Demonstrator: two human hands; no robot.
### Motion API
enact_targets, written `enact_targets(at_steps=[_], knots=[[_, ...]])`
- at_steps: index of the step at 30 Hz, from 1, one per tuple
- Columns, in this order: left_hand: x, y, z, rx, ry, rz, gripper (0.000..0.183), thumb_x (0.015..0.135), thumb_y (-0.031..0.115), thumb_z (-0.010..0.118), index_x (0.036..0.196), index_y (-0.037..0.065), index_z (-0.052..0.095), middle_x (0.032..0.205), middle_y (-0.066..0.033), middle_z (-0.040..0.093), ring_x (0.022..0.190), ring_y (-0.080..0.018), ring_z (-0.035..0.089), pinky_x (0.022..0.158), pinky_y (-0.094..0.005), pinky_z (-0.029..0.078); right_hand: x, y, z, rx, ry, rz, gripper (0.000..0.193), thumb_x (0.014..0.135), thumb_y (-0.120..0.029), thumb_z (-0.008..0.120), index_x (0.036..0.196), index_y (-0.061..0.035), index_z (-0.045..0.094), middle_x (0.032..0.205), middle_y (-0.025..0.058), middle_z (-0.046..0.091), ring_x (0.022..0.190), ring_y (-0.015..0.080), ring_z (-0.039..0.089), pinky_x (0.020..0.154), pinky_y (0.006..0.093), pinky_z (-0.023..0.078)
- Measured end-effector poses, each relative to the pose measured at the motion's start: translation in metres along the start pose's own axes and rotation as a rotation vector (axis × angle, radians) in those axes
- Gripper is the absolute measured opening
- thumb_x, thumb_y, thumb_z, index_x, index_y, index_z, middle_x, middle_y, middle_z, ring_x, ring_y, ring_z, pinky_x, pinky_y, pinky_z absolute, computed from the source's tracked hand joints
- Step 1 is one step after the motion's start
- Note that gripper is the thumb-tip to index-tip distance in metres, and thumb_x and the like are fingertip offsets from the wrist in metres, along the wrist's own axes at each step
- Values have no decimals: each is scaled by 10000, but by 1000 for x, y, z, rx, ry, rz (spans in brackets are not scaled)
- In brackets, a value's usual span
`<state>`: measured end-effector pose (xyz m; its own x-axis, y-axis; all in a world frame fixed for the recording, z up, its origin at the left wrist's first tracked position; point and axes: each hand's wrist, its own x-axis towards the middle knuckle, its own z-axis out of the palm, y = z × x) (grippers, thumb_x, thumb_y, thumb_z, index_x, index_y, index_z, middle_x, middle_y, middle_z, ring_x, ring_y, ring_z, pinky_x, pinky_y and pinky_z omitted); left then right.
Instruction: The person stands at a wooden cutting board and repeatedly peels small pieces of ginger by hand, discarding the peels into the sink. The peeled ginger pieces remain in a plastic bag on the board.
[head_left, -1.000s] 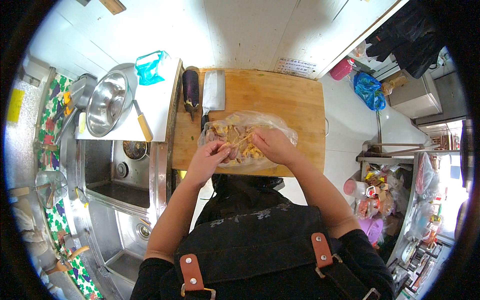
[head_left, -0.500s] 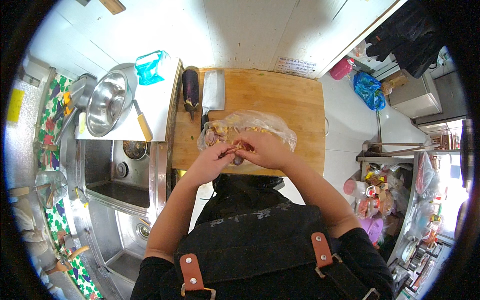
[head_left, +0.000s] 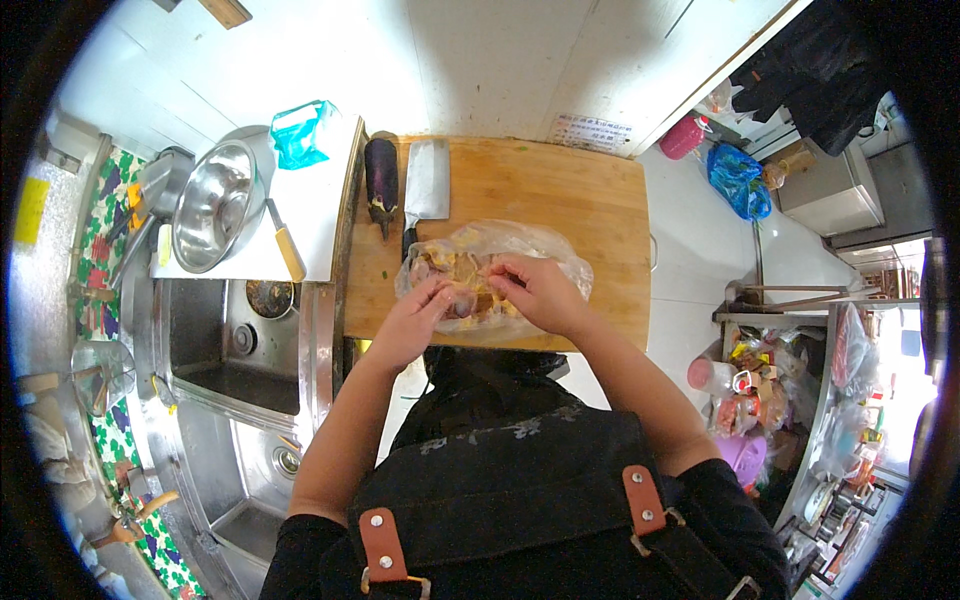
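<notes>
A clear plastic bag (head_left: 570, 265) lies spread at the front of the wooden cutting board (head_left: 560, 180), with raw pinkish meat pieces and yellow fatty bits (head_left: 466, 264) on it. My left hand (head_left: 418, 316) is at the bag's near left part, its fingers closed at a dark reddish piece of raw meat (head_left: 463, 304). To the right, my right hand (head_left: 540, 292) is held above the bag with thumb and fingers pinched together. What sits in that pinch is too small to make out. A cleaver (head_left: 428, 182) and an eggplant (head_left: 381, 180) lie beyond on the board's left side.
On the white counter at left stand a steel bowl (head_left: 215, 207), a wooden-handled knife (head_left: 288, 250) and a blue package (head_left: 303, 135). A double steel sink (head_left: 308, 350) is left of the board. Shelves with bagged goods (head_left: 765, 385) stand at right.
My hands have moved apart: the right one has shifted slightly right and up, the left slightly left. More of the bag's contents shows between them.
</notes>
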<state>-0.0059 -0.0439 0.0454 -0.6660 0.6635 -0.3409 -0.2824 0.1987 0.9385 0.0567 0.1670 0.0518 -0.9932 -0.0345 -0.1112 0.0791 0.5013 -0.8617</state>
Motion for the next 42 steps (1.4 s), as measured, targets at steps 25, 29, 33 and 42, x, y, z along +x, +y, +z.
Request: enact_targets(at_steps=[25,29,33,42], knots=[[1,-5,3,331,-88,41,259,782,128,659,982,-3,559,829,-66,583,748,-137,527,687,-280,451,4,-24,7,-466,-413,-186,226,844,-210,474,879,-1,554,837,218,591,819,385,575,732,477,449],[1,-1,4,371,-133,44,275,789,136,665,1001,0,553,840,-66,586,759,-127,522,689,-280,451,6,-19,7,-512,-448,-120,267,826,-246,468,889,-15,587,817,224,615,803,387,598,728,480,466],[5,-1,5,237,-101,-61,266,811,133,650,1011,-5,542,870,-47,582,782,-119,529,696,-269,457,9,-4,7,-371,-401,-68,295,826,-273,458,898,-20,590,823,237,619,796,400,601,719,492,464],[-1,0,-4,-145,-51,-164,175,870,97,575,1015,11,529,897,-11,552,821,-95,546,748,-263,498,-4,22,-11,-195,-273,-9,266,919,-277,374,927,-63,533,905,217,592,870,397,563,772,463,435]])
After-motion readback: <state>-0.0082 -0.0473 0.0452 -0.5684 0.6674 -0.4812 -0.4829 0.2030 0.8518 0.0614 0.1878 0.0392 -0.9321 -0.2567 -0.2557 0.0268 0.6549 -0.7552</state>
